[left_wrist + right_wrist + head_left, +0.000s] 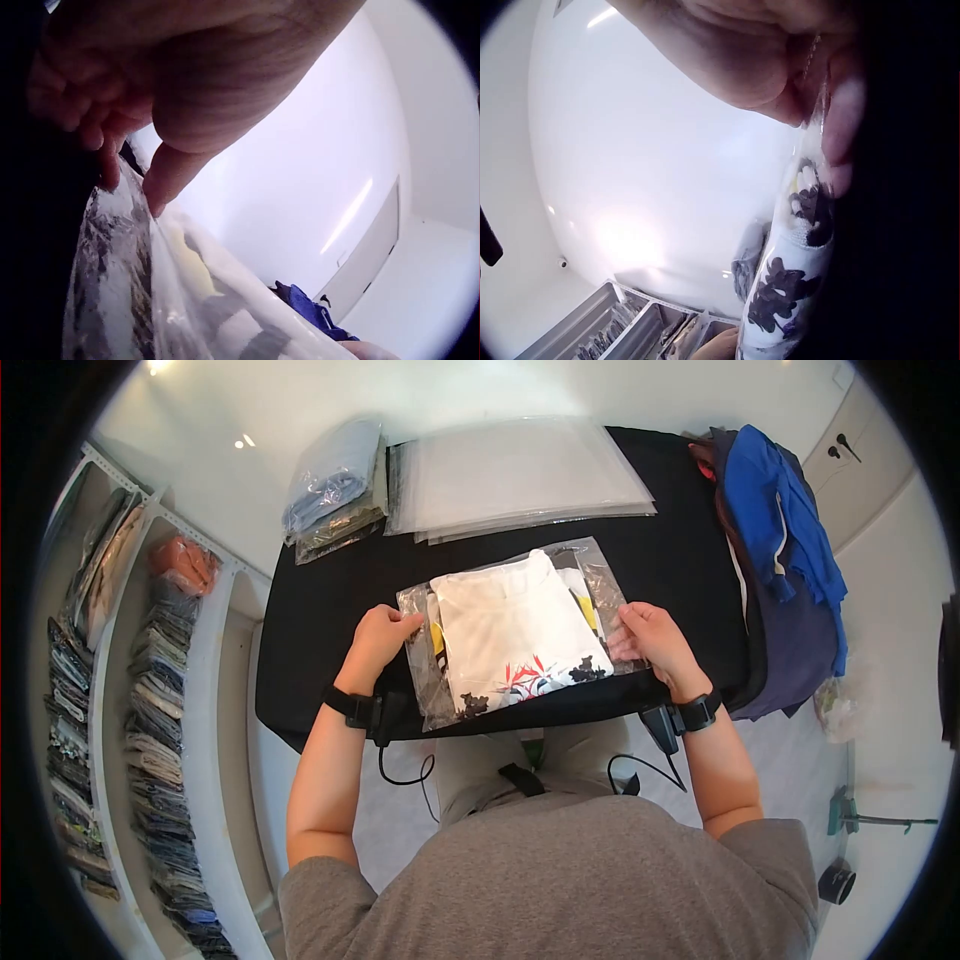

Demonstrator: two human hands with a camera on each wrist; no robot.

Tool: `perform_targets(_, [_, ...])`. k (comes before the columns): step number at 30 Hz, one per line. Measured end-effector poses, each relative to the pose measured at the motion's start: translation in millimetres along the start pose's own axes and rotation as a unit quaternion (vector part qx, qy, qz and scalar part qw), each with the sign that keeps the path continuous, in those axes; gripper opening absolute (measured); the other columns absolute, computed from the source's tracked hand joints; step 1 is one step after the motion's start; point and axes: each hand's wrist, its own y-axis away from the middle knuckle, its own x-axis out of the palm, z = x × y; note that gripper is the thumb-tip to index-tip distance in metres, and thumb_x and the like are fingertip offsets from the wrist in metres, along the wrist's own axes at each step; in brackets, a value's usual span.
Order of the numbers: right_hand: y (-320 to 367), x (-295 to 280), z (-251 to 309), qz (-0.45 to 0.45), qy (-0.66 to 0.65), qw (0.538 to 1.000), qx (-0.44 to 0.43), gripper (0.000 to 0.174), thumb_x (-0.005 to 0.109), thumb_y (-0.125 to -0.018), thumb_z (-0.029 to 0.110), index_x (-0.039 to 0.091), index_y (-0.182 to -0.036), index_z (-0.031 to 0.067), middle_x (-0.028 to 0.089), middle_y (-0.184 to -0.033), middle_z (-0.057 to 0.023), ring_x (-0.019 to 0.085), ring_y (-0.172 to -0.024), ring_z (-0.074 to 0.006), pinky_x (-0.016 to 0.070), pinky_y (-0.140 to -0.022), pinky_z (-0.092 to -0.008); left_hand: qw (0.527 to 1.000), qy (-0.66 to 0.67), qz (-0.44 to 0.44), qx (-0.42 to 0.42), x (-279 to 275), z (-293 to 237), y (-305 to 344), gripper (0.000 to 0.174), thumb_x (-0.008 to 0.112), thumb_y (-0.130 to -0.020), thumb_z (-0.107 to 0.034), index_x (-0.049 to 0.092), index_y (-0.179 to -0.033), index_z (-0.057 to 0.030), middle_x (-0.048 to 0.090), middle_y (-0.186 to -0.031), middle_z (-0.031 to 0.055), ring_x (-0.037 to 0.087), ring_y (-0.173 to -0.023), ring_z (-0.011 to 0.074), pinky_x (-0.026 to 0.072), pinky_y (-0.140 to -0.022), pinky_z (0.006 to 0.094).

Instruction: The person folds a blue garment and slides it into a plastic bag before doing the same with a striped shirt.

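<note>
Where the bagged shirt [515, 630] lies, black table [330, 590], pale floor [255, 810], stocked shelves [205, 690].

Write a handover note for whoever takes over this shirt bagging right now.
Hands: left hand pinches the left edge of the clear bag; right hand pinches its right edge.
Folded white printed T-shirt lies inside the bag on the black table.
Done: shirt bagged.
Left: probably close the bag, set it with the bagged garments; blue clothes wait unbagged, empty bags beyond.

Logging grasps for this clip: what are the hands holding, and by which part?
The left hand and right hand pinch the shirt bag by its side edges.
</note>
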Motion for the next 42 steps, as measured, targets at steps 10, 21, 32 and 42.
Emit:
perform_targets(10, [-1.3,-3.0,5.3,0.032,0.012,0.999,0.027,0.022,0.058,-0.091,0.021,0.057,-0.087,-0.0005,0.062,-0.073,-0.0088,0.065,-0.061,-0.0144,0.0552,-0.059,-0.0232,0.984,0.157,-0.013,-0.085,-12.1,-3.3,6.8,0.042,0.075,-0.071,-0.030,0.062,-0.086,0.0073,0.064,-0.077,0.0152,0.061,-0.062,0.0247,0.0488,-0.062,0.0349])
perform_targets(21, [1.0,-2.8,-0.6,0.040,0.020,0.999,0.000,0.013,0.059,-0.090,0.011,0.057,-0.083,0.0007,0.065,-0.073,-0.0079,0.065,-0.062,-0.0128,0.0538,-0.057,-0.0211,0.998,0.064,-0.014,0.019,5.9,-12.1,-13.5,0.022,0.068,-0.080,-0.018,0.061,-0.082,0.0024,0.061,-0.075,0.0064,0.055,-0.070,0.0143,0.0438,-0.063,0.0293])
perform_targets(32, [3.4,-2.7,0.5,0.046,0.023,0.999,-0.009,0.013,0.058,-0.090,0.012,0.059,-0.087,-0.0008,0.065,-0.075,-0.0083,0.065,-0.062,-0.0122,0.0528,-0.056,-0.0202,0.936,0.348,0.002,-0.055,3.1,-15.4,-0.1,0.021,0.062,-0.089,-0.021,0.055,-0.088,-0.0014,0.055,-0.080,0.0050,0.055,-0.069,0.0135,0.0460,-0.060,0.0263])
perform_targets(42, [5.9,-2.4,5.8,0.079,0.035,0.996,-0.013,0.023,0.056,-0.090,0.015,0.057,-0.109,0.0018,0.066,-0.088,-0.0048,0.063,-0.066,-0.0077,0.0492,-0.060,-0.0179,0.816,0.486,0.253,-0.186,-6.6,-8.1,27.0,0.031,0.063,-0.089,-0.029,0.062,-0.098,0.0007,0.067,-0.090,0.0094,0.066,-0.077,0.0161,0.0533,-0.067,0.0246])
